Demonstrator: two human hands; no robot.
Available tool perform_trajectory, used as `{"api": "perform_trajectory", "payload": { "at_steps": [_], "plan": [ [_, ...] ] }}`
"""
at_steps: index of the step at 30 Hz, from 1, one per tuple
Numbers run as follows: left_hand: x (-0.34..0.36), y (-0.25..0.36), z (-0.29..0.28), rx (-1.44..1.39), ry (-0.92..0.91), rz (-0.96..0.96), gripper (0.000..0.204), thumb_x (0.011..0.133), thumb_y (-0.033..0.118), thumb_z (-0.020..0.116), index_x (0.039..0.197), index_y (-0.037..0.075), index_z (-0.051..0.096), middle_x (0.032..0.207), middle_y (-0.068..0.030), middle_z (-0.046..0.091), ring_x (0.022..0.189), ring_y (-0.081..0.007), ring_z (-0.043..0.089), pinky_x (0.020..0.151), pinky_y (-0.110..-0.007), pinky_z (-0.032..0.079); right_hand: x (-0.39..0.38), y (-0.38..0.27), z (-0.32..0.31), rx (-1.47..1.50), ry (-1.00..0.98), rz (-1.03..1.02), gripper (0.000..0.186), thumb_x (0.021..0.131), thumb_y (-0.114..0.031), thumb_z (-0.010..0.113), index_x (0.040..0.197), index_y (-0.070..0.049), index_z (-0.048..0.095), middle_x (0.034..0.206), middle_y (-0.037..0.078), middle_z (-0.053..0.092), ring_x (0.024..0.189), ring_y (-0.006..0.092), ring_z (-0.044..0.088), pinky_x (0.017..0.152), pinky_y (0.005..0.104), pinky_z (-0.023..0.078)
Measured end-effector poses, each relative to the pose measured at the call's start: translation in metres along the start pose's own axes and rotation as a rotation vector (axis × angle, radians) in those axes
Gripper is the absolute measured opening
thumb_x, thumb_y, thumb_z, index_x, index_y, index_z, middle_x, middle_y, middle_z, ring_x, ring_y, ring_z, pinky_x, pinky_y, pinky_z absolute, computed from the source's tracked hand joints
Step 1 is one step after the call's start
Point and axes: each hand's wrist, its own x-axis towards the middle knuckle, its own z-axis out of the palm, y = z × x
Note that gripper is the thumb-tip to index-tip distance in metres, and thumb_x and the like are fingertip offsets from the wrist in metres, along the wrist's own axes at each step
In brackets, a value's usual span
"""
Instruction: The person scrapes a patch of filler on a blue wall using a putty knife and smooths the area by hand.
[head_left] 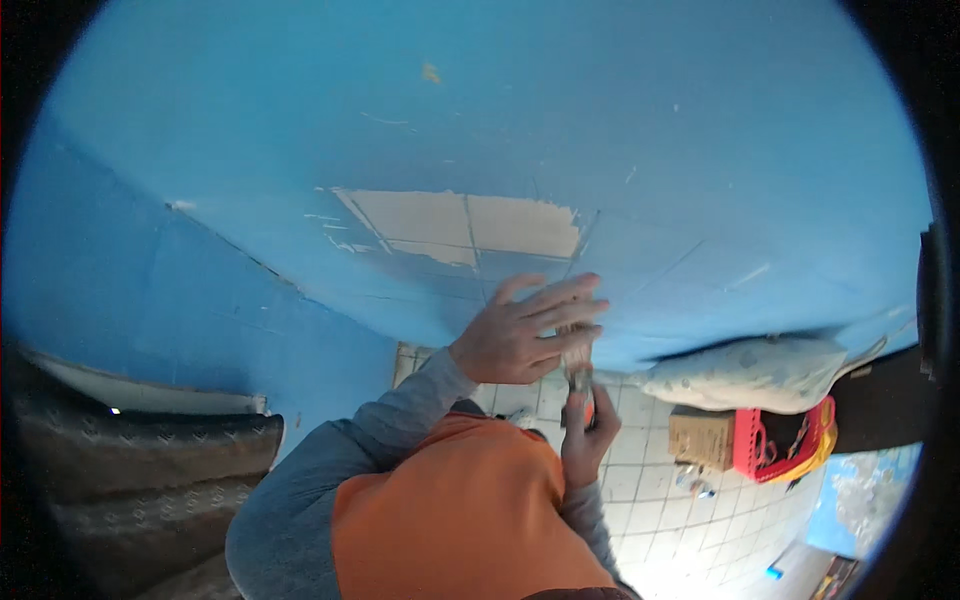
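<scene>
My right hand [589, 432] is closed around the dark and red handle of a paintbrush [578, 358], its pale bristle end pointing up toward the wall. Fingers stretched out, my left hand [525, 330] lies across the upper part of the bristles; whether it presses on them I cannot tell. In front of both hands stands a blue wall [700, 130]. On it, just above my left hand, is a whitish patch [430, 215] with ragged edges, crossed by thin dark straight lines.
Pale floor tiles [640, 480] lie below. To the right are a white patterned bundle [750, 375], a cardboard box [700, 438] and a pink basket [745, 440] with a yellow cloth. A brown patterned cover [150, 480] is at the lower left.
</scene>
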Motion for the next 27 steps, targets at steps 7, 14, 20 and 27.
{"api": "perform_trajectory", "payload": {
  "at_steps": [7,14,20,27],
  "plan": [
    [-0.007,-0.094,-0.063,0.69,0.923,-0.445,0.074,0.094,0.05,0.053,0.153,0.011,0.032,0.16,-0.0258,0.014,0.149,-0.043,0.009,0.114,-0.062,0.007,-0.036,0.034,-0.061,-0.002,0.214,0.126,0.021,0.096,-0.015,0.06,0.108,0.003,0.063,0.071,-0.002,0.051,0.06,0.005,0.044,0.051,0.0218,0.034],
    [0.023,-0.09,-0.001,0.608,1.057,-0.604,0.07,0.101,0.051,0.036,0.155,0.009,0.024,0.161,-0.0232,0.013,0.148,-0.0452,0.011,0.117,-0.059,0.007,-0.011,0.013,-0.09,-0.095,0.406,-0.043,0.024,0.098,-0.017,0.058,0.111,0.003,0.061,0.069,-0.003,0.046,0.06,0.005,0.04,0.051,0.0218,0.031],
    [0.002,-0.068,0.062,0.9,0.441,-0.068,0.049,0.092,0.054,0.05,0.139,0.037,0.053,0.154,-0.0077,0.04,0.139,-0.0303,0.038,0.114,-0.061,0.02,-0.003,0.005,-0.083,-0.015,0.37,-0.059,0.027,0.098,-0.019,0.058,0.113,0.003,0.06,0.073,-0.002,0.047,0.06,0.0055,0.041,0.052,0.0228,0.031],
    [-0.041,-0.136,-0.1,0.781,1.128,-0.663,0.077,0.091,0.037,0.057,0.151,0.0,0.027,0.159,-0.0284,0.013,0.147,-0.045,0.014,0.117,-0.057,0.011,-0.028,0.013,-0.078,-0.095,0.25,-0.077,0.026,0.094,-0.012,0.062,0.113,0.004,0.06,0.073,0.0,0.05,0.06,0.007,0.044,0.051,0.0225,0.035]
  ]
}}
